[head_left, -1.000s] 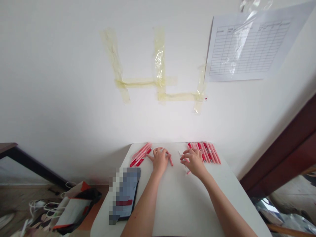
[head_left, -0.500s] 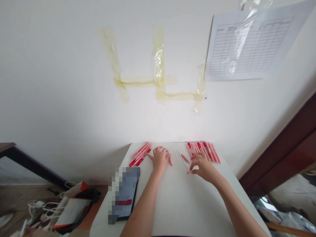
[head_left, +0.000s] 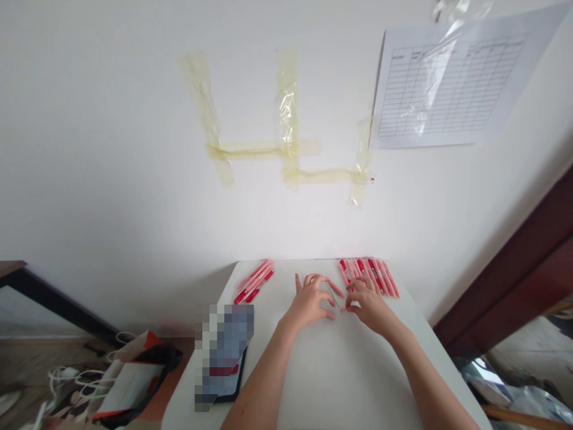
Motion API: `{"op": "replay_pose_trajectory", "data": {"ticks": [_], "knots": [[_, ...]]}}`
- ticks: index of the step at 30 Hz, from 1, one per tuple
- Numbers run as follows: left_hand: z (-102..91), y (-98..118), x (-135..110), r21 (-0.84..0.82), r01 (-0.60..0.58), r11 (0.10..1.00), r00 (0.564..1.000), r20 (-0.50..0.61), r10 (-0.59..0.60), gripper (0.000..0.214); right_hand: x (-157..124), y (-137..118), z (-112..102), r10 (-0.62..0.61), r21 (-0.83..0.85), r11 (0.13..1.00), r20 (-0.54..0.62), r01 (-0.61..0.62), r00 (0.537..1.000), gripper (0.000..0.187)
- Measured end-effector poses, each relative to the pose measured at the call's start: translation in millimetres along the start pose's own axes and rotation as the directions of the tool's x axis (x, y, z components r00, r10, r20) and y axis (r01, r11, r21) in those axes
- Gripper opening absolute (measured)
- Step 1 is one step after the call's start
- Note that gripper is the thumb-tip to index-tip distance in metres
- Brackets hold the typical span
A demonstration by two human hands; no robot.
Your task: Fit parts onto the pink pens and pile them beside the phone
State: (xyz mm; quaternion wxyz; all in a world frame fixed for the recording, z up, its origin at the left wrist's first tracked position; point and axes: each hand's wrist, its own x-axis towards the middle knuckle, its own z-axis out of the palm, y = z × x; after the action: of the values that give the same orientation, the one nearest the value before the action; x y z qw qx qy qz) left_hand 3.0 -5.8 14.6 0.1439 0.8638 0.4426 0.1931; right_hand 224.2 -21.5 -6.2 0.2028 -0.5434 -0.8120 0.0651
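Note:
My left hand (head_left: pixel 310 303) is over the middle of the white table, its fingers spread and curved with nothing visible in them. To its right, my right hand (head_left: pixel 367 303) pinches a small pink pen part (head_left: pixel 344 309) between thumb and fingertips. A thin white pen refill (head_left: pixel 333 294) lies between the hands, partly hidden by the left fingers. A pink pen barrel (head_left: pixel 335 288) lies beside it. Behind my right hand is a row of pink and red pens (head_left: pixel 388 278), partly covered by the fingers.
A pile of pink and red pens (head_left: pixel 255 282) lies at the table's back left. Nearer, at the left edge, is a phone (head_left: pixel 230 385), partly blurred out. The white table (head_left: pixel 331 376) stands against a wall with yellowed tape (head_left: pixel 289 113) and a printed sheet (head_left: pixel 447 89).
My left hand has moved right and nearer, from beside the left pile to close by my right hand. The short pink piece it was touching is out of sight. My right hand has barely moved.

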Motion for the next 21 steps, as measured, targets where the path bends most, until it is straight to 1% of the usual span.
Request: {"op": "replay_pose_trajectory", "data": {"ticks": [5,8,10,13,17,19,21], "knots": [[4.7,9.2,-1.2,-0.022,-0.014,1.000,0.999,0.031,0.015,0.037,-1.4,15.1,0.4,0.017,-0.009,1.000,-0.121,-0.018,0.992,0.012],[7.4,12.5,-0.7,-0.038,-0.028,0.999,0.999,0.034,0.029,0.035,-2.1,26.3,-0.2,0.033,0.002,0.999,-0.193,-0.034,0.981,0.013],[8.3,13.3,-0.1,-0.036,-0.018,0.999,0.999,0.036,0.019,0.030,-2.6,32.3,-0.8,0.034,0.005,0.999,-0.218,-0.034,0.975,0.014],[8.7,12.4,0.9,-0.023,0.003,1.000,0.999,0.035,-0.002,0.027,-2.7,37.1,-1.4,0.048,-0.001,0.999,-0.228,-0.050,0.973,0.014],[9.0,6.9,1.8,-0.003,0.001,1.000,1.000,0.014,-0.001,0.025,-1.5,38.4,-0.5,0.055,0.007,0.998,-0.226,-0.055,0.973,0.015],[8.6,1.3,2.3,0.015,0.007,1.000,1.000,-0.013,-0.007,0.023,-0.8,38.5,0.5,0.052,0.015,0.999,-0.228,-0.050,0.972,0.015],[7.0,-6.5,3.1,0.036,0.045,0.998,0.996,-0.074,-0.042,0.021,-0.4,38.1,1.6,0.054,0.017,0.999,-0.230,-0.052,0.972,0.016]]}}
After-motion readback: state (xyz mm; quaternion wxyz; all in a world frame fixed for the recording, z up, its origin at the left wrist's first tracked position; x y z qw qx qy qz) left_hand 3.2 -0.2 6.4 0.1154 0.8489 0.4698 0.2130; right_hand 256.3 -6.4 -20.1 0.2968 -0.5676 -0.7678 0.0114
